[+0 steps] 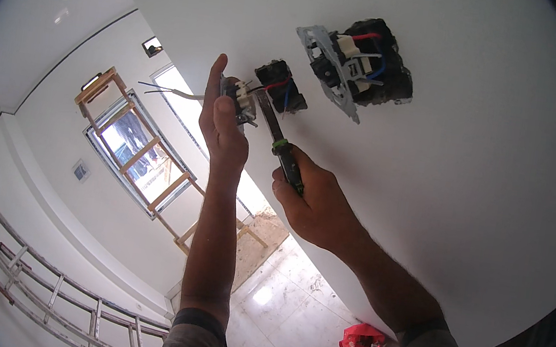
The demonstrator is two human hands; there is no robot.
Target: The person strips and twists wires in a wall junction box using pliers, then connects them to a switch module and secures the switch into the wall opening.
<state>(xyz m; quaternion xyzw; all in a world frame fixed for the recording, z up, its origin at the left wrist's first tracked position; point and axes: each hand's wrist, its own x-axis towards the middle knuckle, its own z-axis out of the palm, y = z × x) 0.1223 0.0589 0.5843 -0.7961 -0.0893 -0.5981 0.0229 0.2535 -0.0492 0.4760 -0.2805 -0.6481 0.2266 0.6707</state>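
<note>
Here, a small electrical module [245, 101] sits just off the white wall [472, 192], its cream terminals facing a dark wall box [275, 76], with wires between. The left hand [226, 137] pinches it, thumb closed against one side, extended fingers behind. The right hand [321, 206] is wrapped firmly around the handle of a screwdriver [287, 166], whose tip reaches the terminals; contact is unclear. Up to the right, a second module [337, 69] hangs tilted from its opening.
</note>
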